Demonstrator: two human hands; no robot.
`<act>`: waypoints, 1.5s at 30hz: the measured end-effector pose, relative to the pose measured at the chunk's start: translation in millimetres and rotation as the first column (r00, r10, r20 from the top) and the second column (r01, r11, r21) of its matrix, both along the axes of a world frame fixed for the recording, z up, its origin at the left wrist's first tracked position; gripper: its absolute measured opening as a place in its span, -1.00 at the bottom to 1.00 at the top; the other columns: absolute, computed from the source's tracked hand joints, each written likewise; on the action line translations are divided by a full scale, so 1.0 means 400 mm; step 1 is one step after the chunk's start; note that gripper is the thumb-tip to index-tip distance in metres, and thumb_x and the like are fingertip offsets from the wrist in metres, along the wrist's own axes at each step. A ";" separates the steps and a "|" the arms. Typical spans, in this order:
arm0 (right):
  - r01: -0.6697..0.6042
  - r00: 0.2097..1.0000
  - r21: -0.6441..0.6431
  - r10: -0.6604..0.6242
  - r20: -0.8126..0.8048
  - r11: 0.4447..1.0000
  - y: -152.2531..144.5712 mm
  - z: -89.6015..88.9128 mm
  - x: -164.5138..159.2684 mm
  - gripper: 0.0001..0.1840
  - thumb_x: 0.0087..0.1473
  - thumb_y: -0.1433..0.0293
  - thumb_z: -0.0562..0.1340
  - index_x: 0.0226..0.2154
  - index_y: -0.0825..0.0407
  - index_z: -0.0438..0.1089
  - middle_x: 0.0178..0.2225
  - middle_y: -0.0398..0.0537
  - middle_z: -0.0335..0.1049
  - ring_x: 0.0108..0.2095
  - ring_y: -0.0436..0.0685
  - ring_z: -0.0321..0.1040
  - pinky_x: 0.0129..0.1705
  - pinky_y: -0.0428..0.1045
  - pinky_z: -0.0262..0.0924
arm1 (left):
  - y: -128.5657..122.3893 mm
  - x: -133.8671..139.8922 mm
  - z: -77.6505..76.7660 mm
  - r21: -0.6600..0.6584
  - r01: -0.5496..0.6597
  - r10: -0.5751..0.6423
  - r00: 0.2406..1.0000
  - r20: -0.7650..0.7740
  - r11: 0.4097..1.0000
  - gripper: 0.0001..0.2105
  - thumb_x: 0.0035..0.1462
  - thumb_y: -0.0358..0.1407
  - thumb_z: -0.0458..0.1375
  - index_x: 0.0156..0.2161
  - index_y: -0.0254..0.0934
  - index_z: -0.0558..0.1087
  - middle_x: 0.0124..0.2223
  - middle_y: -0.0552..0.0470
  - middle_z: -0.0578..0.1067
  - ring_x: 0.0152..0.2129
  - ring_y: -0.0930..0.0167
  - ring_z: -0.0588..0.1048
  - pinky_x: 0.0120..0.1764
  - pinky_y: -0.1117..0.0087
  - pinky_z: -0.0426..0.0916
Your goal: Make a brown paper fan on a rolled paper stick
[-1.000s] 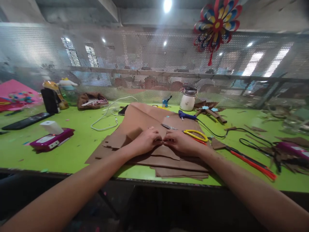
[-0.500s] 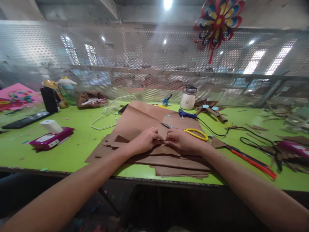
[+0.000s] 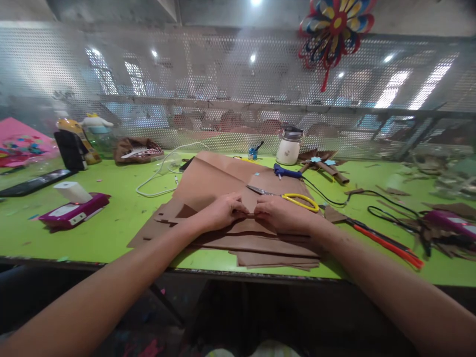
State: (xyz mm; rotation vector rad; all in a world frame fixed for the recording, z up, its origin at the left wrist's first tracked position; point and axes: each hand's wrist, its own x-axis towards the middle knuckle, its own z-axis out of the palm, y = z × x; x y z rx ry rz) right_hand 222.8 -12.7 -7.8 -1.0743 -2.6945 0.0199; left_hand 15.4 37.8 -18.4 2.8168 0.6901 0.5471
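Pinching a narrow folded edge of brown kraft paper with left hand and right hand, set close together, with only a short stretch of fold showing between. Unable to tell exact thumb placement, partly hidden under curled fingers.

Located on lime-green tabletop, straight ahead and near the front edge, over a loose pile of overlapping brown sheets. Noting a large creased sheet behind the hands, bowed up slightly at left. Noting also yellow-handled scissors lying over the paper just behind the right hand, and a blue hot-glue gun at the right rear.

Probably very light. Stiff enough, by the look of the creases, to keep a fold, yet likely to buckle if pushed edge-on. Matt and dry-looking, so unlikely to slip from bare fingers, though apt to slide over neighbouring layers. Likely to tear first at the notch-like gaps toward the left corner.

Best gripped right at the fold, thumb below and fingertips above, 1 pinch on each side of the creased stretch. Poorly held by free corners: too floppy there to steer.
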 end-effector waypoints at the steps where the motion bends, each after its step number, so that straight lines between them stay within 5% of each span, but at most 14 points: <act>1: -0.002 1.000 -0.001 0.002 0.006 1.000 -0.002 0.001 0.003 -0.83 0.08 0.50 0.13 -0.33 0.09 0.44 -0.36 -0.01 0.35 -0.35 0.03 0.25 -0.31 -0.09 0.04 | 0.000 -0.001 0.000 0.001 0.004 -0.004 1.000 -0.005 1.000 -0.80 0.12 -0.30 0.09 -0.26 -0.27 0.55 -0.43 0.02 0.35 -0.46 0.47 0.33 -0.39 0.50 0.19; 16: 0.114 0.986 -0.005 -0.112 0.126 0.993 -0.026 0.028 0.044 -0.95 -0.01 0.47 0.13 -0.43 0.05 0.30 -0.41 -0.07 0.35 -0.47 0.01 0.20 -0.49 -0.12 -0.08 | -0.007 -0.023 0.003 0.029 0.032 -0.031 0.999 -0.032 0.999 -0.71 0.20 -0.32 -0.06 -0.10 -0.21 0.48 -0.34 -0.02 0.34 -0.38 0.43 0.31 -0.31 0.46 0.20; 23: 0.085 0.990 -0.042 -0.079 0.116 0.995 -0.031 0.035 0.048 -0.94 -0.06 0.50 0.17 -0.42 0.06 0.29 -0.41 -0.09 0.32 -0.46 0.00 0.16 -0.48 -0.13 -0.06 | 0.001 -0.031 0.019 -0.109 -0.002 0.001 1.000 -0.013 0.994 -0.84 0.10 -0.42 0.02 -0.26 -0.32 0.44 -0.33 0.02 0.45 -0.40 0.46 0.36 -0.31 0.47 0.23; 31: 0.084 0.987 -0.039 -0.078 0.143 0.996 -0.028 0.034 0.052 -0.94 -0.03 0.46 0.16 -0.40 0.05 0.32 -0.39 -0.08 0.35 -0.46 0.02 0.19 -0.50 -0.11 -0.07 | -0.023 -0.035 0.048 -0.061 0.028 -0.033 0.996 -0.082 0.998 -0.83 0.10 -0.45 -0.01 -0.32 -0.30 0.44 -0.36 0.01 0.43 -0.40 0.45 0.35 -0.32 0.46 0.21; 45: 0.122 0.964 0.181 -0.160 0.211 0.976 -0.097 0.034 -0.009 -0.83 0.06 0.39 0.10 -0.42 0.10 0.37 -0.45 0.05 0.37 -0.44 0.12 0.27 -0.41 -0.01 -0.06 | -0.063 -0.025 0.067 0.062 0.037 -0.031 0.994 -0.105 0.997 -0.85 0.11 -0.41 0.00 -0.37 -0.31 0.42 -0.34 -0.03 0.39 -0.36 0.41 0.34 -0.28 0.44 0.20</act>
